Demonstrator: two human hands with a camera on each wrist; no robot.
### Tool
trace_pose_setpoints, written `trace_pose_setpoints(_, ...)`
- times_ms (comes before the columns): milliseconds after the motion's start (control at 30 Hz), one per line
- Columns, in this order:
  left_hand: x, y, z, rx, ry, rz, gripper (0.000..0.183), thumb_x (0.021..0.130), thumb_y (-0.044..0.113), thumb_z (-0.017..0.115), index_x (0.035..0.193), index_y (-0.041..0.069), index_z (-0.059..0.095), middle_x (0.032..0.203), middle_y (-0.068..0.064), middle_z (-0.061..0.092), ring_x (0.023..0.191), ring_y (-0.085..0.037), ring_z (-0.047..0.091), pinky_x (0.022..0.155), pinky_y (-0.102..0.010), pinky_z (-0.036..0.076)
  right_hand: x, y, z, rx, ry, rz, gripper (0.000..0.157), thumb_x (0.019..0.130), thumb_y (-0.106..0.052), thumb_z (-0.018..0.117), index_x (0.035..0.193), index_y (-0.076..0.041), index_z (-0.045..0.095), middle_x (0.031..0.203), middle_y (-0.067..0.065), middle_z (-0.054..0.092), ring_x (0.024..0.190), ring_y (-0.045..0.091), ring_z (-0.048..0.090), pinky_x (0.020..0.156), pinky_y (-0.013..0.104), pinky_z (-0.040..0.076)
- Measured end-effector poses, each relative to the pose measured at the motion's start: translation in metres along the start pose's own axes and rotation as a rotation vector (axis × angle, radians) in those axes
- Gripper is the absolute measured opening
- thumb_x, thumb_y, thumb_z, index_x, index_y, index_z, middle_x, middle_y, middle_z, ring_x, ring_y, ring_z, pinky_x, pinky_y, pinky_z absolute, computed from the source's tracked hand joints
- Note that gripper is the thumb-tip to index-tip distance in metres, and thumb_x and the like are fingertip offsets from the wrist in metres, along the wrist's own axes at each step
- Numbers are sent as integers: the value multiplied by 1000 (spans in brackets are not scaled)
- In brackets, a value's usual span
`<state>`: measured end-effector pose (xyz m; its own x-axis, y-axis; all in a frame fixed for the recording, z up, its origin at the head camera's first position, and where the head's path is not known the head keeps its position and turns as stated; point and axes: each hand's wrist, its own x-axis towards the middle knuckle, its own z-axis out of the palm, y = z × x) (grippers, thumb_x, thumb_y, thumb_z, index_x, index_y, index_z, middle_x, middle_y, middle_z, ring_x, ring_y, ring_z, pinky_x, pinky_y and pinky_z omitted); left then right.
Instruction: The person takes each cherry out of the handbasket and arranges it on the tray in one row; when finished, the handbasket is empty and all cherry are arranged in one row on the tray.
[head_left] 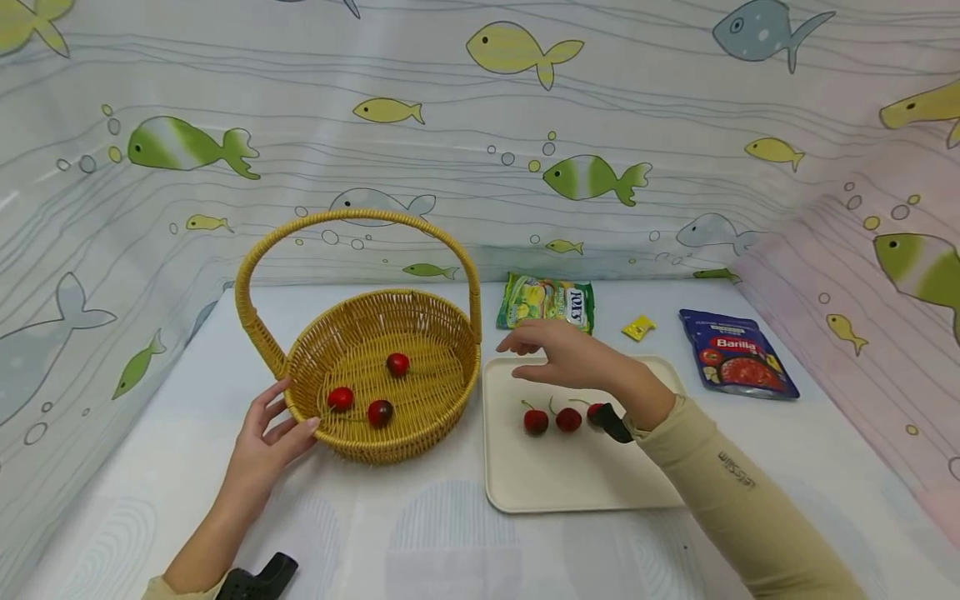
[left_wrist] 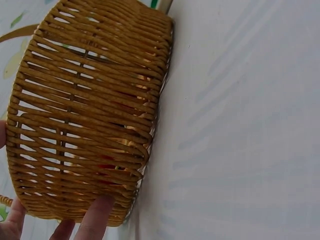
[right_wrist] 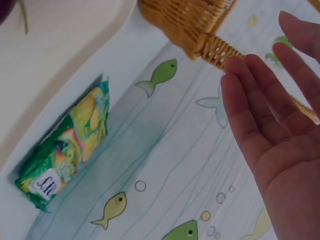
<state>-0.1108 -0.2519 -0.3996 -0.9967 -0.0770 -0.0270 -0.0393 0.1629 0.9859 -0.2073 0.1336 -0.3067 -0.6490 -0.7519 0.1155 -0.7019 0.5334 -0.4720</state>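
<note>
A yellow wicker basket (head_left: 390, 442) with a tall hoop handle stands at left centre and holds three red cherries (head_left: 380, 412). My left hand (head_left: 262, 433) holds its left side, thumb at the rim and fingers against the outer weave beside the handle's foot. In the left wrist view, fingertips (left_wrist: 97, 215) press on the woven wall (left_wrist: 85, 115). My right hand (head_left: 562, 354) hovers over the back of a cream tray (head_left: 570, 483), palm toward the basket, with nothing in it. Three stemmed cherries (head_left: 567, 419) lie on the tray in a row, the rightmost partly hidden by the wrist strap.
Behind the tray lies a green candy bag (head_left: 551, 300), with a small yellow wrapped sweet (head_left: 638, 327) to its right. A dark blue Barilla pouch (head_left: 738, 354) lies farther right. A fish-patterned sheet (head_left: 450, 167) rises behind the white table.
</note>
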Motion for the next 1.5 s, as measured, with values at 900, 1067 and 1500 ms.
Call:
trace_pose_setpoints(900,-2,4,1,13,6,4,72,92,20,60,148,18,15,144,-23,17,108,-4,44,76,-17,50,66,-27,17,22,-101,-143,28,86,-9,66,113,-6,62,106,3,60,94,22,56,81,24,46)
trace_pose_setpoints(1067,-1,4,2,2,4,4,72,92,20,61,148,18,15,144,-23,17,109,-6,43,76,-17,50,78,-29,18,42,-124,-144,28,86,-10,66,114,-5,62,106,3,60,94,19,56,80,20,45)
trace_pose_setpoints(1500,-1,4,1,16,1,-9,73,92,20,60,148,19,13,145,-22,17,110,-6,43,77,-18,50,115,-34,26,40,-184,-128,30,87,-11,65,116,-6,61,101,3,60,92,17,55,77,20,44)
